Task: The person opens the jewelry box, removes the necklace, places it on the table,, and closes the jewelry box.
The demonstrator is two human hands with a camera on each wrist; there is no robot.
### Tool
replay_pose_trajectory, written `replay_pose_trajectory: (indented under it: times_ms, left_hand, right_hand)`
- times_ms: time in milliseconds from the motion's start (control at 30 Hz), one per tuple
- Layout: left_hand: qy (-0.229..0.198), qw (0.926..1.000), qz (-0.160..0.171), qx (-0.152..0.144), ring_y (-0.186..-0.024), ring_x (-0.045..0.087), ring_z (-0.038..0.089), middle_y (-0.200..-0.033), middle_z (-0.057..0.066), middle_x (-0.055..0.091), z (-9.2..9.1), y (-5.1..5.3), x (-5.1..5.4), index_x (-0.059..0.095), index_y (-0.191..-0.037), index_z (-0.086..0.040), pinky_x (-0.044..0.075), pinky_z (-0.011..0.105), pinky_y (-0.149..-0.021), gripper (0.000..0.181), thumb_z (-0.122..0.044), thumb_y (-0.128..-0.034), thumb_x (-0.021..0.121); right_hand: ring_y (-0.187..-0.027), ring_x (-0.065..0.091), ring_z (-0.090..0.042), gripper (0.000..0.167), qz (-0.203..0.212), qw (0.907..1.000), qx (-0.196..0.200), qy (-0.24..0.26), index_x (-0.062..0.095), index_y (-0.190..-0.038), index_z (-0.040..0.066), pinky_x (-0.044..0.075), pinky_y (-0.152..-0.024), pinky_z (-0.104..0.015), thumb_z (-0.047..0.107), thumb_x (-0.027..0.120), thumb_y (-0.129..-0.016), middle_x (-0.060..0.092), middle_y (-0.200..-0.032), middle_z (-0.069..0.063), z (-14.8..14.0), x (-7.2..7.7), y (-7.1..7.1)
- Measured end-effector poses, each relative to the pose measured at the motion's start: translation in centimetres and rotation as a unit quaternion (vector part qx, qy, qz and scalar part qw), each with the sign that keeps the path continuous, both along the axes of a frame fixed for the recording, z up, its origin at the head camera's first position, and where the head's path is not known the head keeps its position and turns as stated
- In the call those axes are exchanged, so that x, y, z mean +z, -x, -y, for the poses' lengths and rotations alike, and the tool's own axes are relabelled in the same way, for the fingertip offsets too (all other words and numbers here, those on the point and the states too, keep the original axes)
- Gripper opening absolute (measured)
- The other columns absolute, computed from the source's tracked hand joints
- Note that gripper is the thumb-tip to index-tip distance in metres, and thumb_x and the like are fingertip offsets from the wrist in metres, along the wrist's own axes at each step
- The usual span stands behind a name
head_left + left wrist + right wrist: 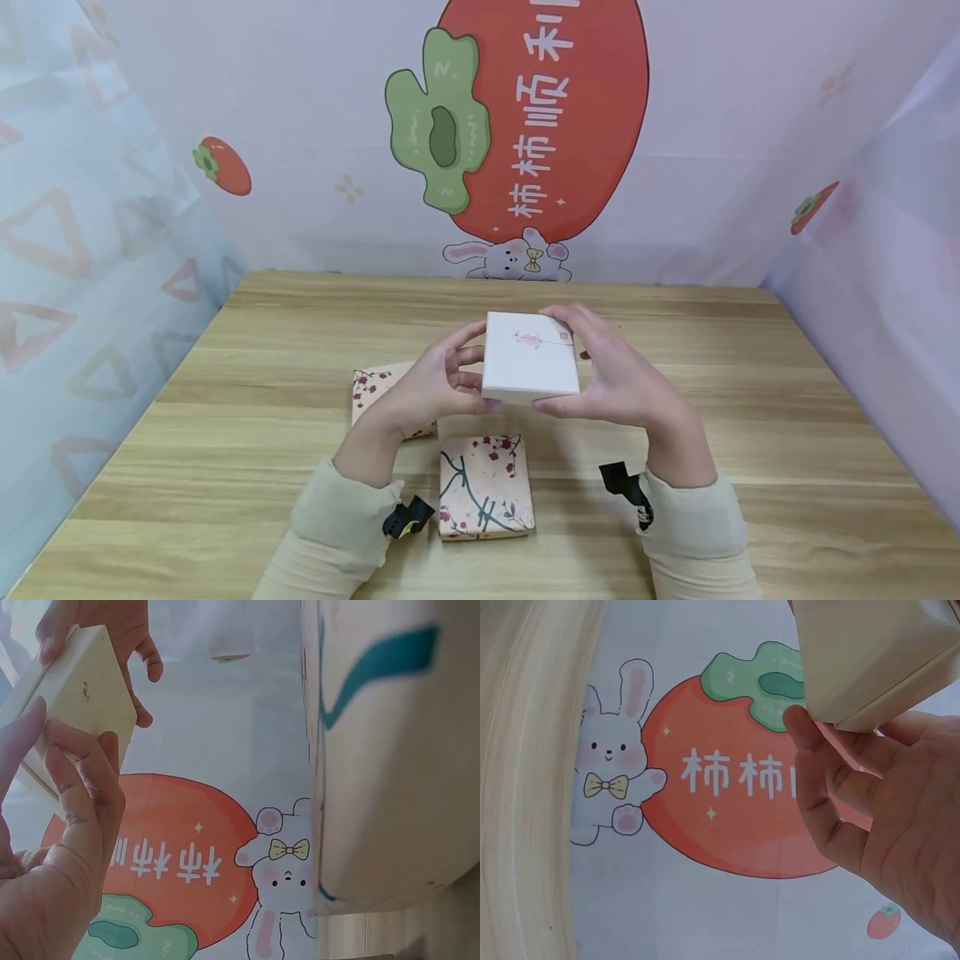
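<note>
A small white box (528, 358) with a pink drawing on its lid is held above the table between both hands. The left hand (438, 379) grips its left side, thumb at the near edge and fingers bent behind. On the right side, the right hand (618, 375) holds it with thumb below the near edge and fingers at the far corner. The left wrist view shows the box (94, 697) tilted, the left hand's (67, 810) fingers against it. In the right wrist view the right hand's (900, 795) fingertips touch the box (877, 652) from below.
On the wooden table (225, 433), a flower-patterned box (486, 487) lies below the hands, between the forearms. Another patterned box (371, 387) lies to its upper left, partly covered by the left hand and wrist. A printed cloth (300, 100) stands behind the table.
</note>
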State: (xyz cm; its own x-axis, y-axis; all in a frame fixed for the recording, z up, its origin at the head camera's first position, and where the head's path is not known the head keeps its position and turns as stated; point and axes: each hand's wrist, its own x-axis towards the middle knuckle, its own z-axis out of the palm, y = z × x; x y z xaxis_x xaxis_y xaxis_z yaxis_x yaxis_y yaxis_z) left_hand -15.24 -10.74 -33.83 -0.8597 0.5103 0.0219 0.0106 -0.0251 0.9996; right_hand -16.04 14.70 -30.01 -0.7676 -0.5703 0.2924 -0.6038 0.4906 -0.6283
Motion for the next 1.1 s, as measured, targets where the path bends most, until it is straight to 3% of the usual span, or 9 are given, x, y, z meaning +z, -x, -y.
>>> replay_pose_trajectory:
  times_ms: [433, 800, 1100]
  left_hand:
    - [0.006, 0.9999, -0.002, -0.014, -0.1, 0.069, 0.024, -0.145, 0.019, 0.051, -0.1, -0.07, 0.05, 0.02, -0.158, -0.015, 0.058, 0.032, -0.086, 0.102, 0.012, -0.0769, 0.075]
    - [-0.028, 0.9994, 0.017, -0.014, -0.112, 0.068, 0.03, -0.147, 0.018, 0.05, 0.35, -0.18, 0.37, 0.023, -0.158, -0.02, 0.059, 0.037, -0.088, 0.1, 0.014, -0.0784, 0.073]
    - [-0.014, 0.9997, 0.009, -0.017, -0.102, 0.069, 0.023, -0.147, 0.019, 0.05, 0.41, -0.21, 0.44, 0.023, -0.158, -0.018, 0.059, 0.035, -0.087, 0.099, 0.015, -0.0775, 0.07]
  right_hand:
    - [-0.117, 0.051, -0.016, 0.089, 0.023, 0.9996, -0.002, -0.014, 0.044, -0.139, 0.015, 0.046, -0.099, -0.047, 0.034, 0.092, -0.067, 0.053, -0.133, 0.002, -0.2, 0.14, -0.24]
    - [-0.118, 0.048, -0.016, 0.095, -0.008, 0.9995, 0.007, 0.03, 0.041, -0.143, 0.012, 0.052, -0.091, -0.044, 0.018, 0.094, -0.064, 0.048, -0.136, -0.001, 0.44, 0.31, -0.47]
    - [-0.119, 0.046, -0.016, 0.091, 0.023, 0.9985, 0.019, 0.046, 0.039, -0.145, 0.014, 0.052, -0.09, -0.045, 0.02, 0.091, -0.07, 0.047, -0.139, -0.001, 0.1, 0.32, -0.4]
